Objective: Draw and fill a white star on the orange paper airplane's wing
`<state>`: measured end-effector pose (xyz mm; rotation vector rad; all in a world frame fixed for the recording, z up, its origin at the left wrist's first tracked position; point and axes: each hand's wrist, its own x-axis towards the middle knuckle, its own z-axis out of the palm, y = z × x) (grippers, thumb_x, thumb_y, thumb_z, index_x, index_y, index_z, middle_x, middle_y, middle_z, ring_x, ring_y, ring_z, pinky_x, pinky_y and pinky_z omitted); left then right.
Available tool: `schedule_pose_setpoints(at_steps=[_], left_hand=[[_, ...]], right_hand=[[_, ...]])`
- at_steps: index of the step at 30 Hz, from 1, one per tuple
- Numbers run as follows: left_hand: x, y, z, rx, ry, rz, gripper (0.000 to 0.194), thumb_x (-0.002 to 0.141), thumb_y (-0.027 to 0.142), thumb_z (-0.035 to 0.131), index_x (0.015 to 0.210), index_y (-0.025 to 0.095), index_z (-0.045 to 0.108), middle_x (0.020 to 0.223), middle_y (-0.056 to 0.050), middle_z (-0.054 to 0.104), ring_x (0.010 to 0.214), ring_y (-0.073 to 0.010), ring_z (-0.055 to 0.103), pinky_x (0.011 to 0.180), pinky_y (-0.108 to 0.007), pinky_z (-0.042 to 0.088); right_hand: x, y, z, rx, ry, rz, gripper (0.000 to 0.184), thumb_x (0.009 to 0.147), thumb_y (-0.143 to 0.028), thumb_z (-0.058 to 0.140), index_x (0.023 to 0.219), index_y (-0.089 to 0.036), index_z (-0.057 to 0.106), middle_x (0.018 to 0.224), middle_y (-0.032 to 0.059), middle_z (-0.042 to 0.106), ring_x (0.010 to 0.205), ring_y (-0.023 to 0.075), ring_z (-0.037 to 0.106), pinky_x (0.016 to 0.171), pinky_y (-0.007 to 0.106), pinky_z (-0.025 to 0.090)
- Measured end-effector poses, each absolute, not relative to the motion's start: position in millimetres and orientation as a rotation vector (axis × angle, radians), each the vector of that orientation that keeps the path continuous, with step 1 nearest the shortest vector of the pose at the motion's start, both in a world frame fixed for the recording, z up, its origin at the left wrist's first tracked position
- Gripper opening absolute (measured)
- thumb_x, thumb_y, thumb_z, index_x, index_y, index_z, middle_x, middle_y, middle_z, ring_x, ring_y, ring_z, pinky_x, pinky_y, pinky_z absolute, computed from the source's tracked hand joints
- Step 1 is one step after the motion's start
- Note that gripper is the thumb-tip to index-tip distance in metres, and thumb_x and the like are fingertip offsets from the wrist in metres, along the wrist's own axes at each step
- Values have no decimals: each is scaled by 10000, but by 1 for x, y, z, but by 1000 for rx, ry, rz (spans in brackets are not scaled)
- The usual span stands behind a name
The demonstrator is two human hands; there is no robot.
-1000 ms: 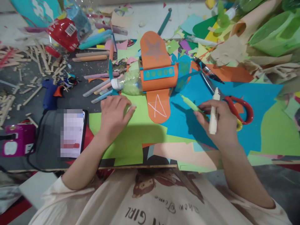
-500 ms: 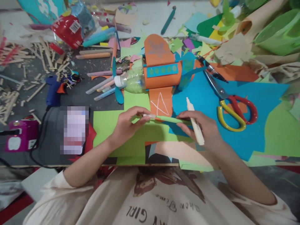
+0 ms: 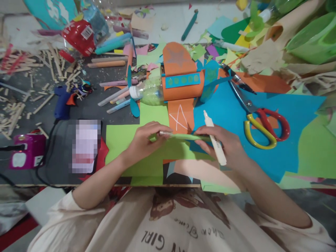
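Dark grey tabletop, pale wooden front edge, white surface behind, grey floor, soft light

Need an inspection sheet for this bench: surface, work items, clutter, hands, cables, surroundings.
Surface: dark tabletop, partly covered by green paper and blue paper.
Work items: green pen between both hands; white marker; orange-wrapped bottle plane just beyond.
Clutter: wooden sticks, loose pens, paper scraps, scissors.
Hands: left hand pinches the green pen's clear end; right hand holds its other end plus the white marker.
Cables: black cord from blue glue gun; another lead into purple box.
Surroundings: pale surface beyond; other people: nothing seen.
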<state>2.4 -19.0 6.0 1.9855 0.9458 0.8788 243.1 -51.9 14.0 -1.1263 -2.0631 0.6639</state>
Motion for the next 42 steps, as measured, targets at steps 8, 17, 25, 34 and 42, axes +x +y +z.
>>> schedule_pose_setpoints(at_steps=[8, 17, 25, 34, 42], left_hand=[[7, -24, -4, 1787, 945, 780, 209, 925, 355, 554, 954, 181, 666, 868, -46, 734, 751, -141, 693, 610, -224, 532], [-36, 1, 43, 1883, 1368, 1134, 73, 900, 265, 588, 891, 238, 655, 737, 59, 657, 613, -103, 624, 586, -295, 542], [-78, 57, 33, 2251, 2094, 742, 321, 867, 345, 588, 1148, 188, 585, 1120, -42, 675, 1114, -311, 590, 996, -582, 441], [2, 9, 22, 2825, 1150, 573, 229, 960, 261, 434, 1006, 178, 642, 990, -44, 715, 923, -199, 665, 785, -334, 511], [8, 2, -2, 2782, 885, 586, 186, 931, 231, 462, 895, 176, 636, 848, -11, 709, 774, -155, 649, 718, -295, 483]], right_hand=[[227, -58, 3, -1125, -1942, 675, 207, 870, -147, 537, 1004, -302, 502, 840, 5, 641, 737, 162, 631, 617, 295, 515], [235, -50, -4, -1163, -1716, 772, 277, 848, -221, 607, 1086, -299, 487, 974, 44, 647, 917, 203, 658, 792, 377, 544], [237, -52, 3, -1169, -1709, 791, 163, 893, -261, 546, 1055, -276, 536, 907, 39, 682, 818, 179, 662, 705, 334, 537], [246, -44, -1, -1210, -1345, 1207, 266, 914, -474, 493, 1063, -298, 626, 790, 8, 681, 648, 140, 616, 584, 288, 503], [228, -7, -5, -1221, -1349, 1270, 148, 822, -382, 649, 854, -243, 609, 770, 4, 669, 661, 140, 621, 581, 276, 485]])
